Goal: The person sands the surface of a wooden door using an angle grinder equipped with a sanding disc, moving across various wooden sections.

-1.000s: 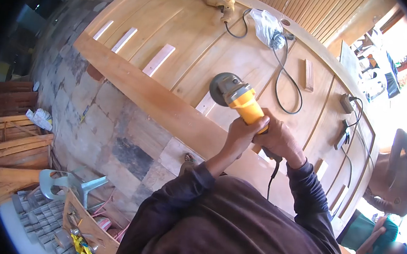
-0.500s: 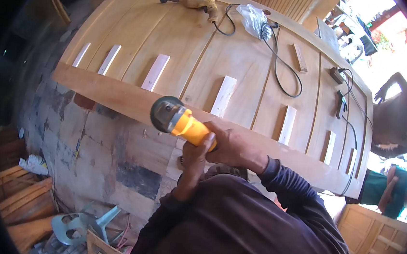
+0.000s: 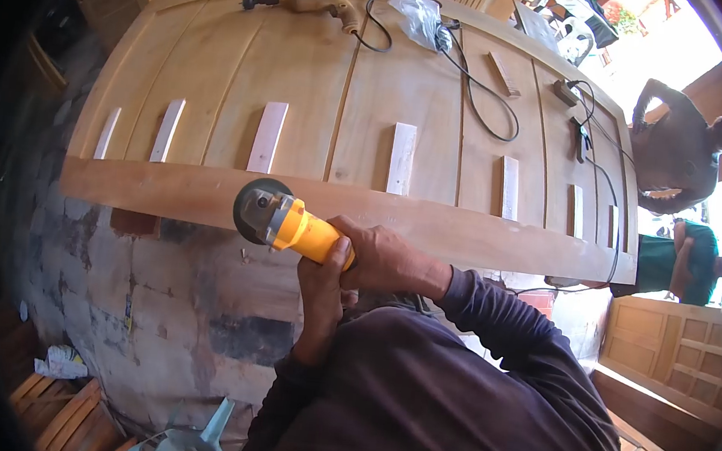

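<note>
Both hands grip a yellow angle grinder (image 3: 309, 233), its dark round disc (image 3: 252, 209) pointing left over the near edge of a large wooden panel (image 3: 396, 214). My left hand (image 3: 321, 286) wraps the rear of the body from the near side, thumb on top. Beside it, my right hand (image 3: 388, 258) closes round the body's back end from the right. Whether the disc touches the wood I cannot tell. Several short pale wooden strips stand along the panel, one (image 3: 267, 137) just beyond the disc.
At the panel's far side lie a drill (image 3: 316, 1), a plastic bag (image 3: 417, 18) with a cable, a loose strip (image 3: 504, 74) and a power adapter (image 3: 566, 92). Two people (image 3: 677, 146) are at the right. A light blue plastic chair (image 3: 187, 444) is at the lower left.
The grinder and both hands have moved left, to the panel's near edge. The camera's view has turned, so the panel now lies more level across it.
</note>
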{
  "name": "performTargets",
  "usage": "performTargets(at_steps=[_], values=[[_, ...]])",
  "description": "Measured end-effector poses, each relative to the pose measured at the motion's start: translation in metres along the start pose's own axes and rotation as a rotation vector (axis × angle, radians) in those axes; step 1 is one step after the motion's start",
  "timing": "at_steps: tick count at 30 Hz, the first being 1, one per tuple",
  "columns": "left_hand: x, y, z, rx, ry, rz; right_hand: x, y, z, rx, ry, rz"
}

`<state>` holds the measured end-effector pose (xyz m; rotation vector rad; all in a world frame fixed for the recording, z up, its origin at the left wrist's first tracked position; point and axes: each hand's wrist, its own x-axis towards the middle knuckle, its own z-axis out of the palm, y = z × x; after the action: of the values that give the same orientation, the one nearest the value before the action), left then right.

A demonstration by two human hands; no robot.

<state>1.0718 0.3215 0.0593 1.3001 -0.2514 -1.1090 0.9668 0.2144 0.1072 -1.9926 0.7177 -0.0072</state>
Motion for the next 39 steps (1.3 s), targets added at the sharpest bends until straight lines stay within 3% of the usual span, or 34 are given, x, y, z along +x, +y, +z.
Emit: performTargets(at_steps=[10, 16, 23, 39], values=[[0.047, 0.007, 0.013, -0.052, 0.097, 0.038, 0.044, 0.004, -0.033, 0.015, -0.073, 0.025], [0.080, 0.021, 0.031, -0.073, 0.068, -0.087, 0.076, 0.014, -0.066, -0.054, -0.097, 0.068], [0.126, 0.000, 0.051, -0.134, -0.147, 0.071, 0.093, 0.031, -0.096, -0.039, -0.051, 0.133], [0.121, 0.005, 0.021, -0.188, -0.147, -0.028, 0.109, 0.014, -0.077, -0.080, -0.130, 0.034]])
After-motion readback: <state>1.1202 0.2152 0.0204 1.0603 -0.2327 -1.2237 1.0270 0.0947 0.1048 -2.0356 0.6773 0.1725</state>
